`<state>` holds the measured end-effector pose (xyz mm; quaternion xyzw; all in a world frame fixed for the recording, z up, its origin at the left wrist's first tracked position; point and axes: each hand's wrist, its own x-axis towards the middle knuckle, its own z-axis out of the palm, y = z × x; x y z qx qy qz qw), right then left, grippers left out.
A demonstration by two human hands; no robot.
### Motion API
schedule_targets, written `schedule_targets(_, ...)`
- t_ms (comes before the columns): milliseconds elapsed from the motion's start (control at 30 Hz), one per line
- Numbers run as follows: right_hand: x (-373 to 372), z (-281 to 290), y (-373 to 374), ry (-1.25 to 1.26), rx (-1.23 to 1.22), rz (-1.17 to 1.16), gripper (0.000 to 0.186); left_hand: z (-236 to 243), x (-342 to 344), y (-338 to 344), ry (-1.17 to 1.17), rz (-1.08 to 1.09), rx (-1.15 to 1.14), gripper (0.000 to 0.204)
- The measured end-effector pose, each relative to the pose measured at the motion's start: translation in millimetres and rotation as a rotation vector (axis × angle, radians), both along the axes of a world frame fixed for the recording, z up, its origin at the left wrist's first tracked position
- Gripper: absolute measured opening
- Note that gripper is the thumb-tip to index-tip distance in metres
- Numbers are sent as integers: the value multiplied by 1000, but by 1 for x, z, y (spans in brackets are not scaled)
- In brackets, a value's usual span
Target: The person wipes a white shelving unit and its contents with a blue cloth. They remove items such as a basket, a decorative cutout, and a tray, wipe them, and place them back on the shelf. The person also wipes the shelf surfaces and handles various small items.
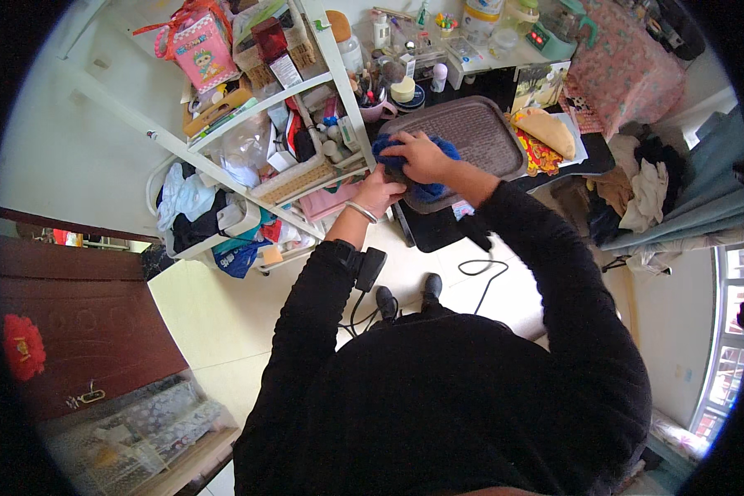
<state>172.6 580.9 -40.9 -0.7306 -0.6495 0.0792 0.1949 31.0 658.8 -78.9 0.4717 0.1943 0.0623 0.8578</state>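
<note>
A brown rectangular tray [479, 124] with rounded corners and a raised rim lies tilted over the black desk ahead of me. My right hand [422, 159] presses a blue cloth [435, 190] onto the tray's left end, its fingers curled over the fabric. At the tray's near left corner, my left hand [376, 194], with a silver bangle at the wrist, grips the edge. Its fingertips are partly hidden beside the cloth. Both hands are close together, almost touching.
A white shelf rack [339, 74] with baskets and boxes stands at the left. Bottles and a pink mug [376, 107] crowd the desk behind the tray. A beige semicircular item [546, 134] lies right of it. Black cables [486, 273] hang near my feet.
</note>
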Motion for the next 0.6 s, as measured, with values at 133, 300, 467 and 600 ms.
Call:
schedule_targets(133,28,5,-57,33,-72,405,45,0,-10,4,-206,-15,-338,69)
schedule_targets(300,79,40,-64,294,-321,307,40,2,-6,2,-4,6,-417,66)
schedule_targets(467,49,24,0,-74,-26,-485,33,4,0,-3,114,-16,-294,69)
schedule_targets(600,0,-8,26,-101,-95,-399,34,3,-1,-5,120,-11,-254,71)
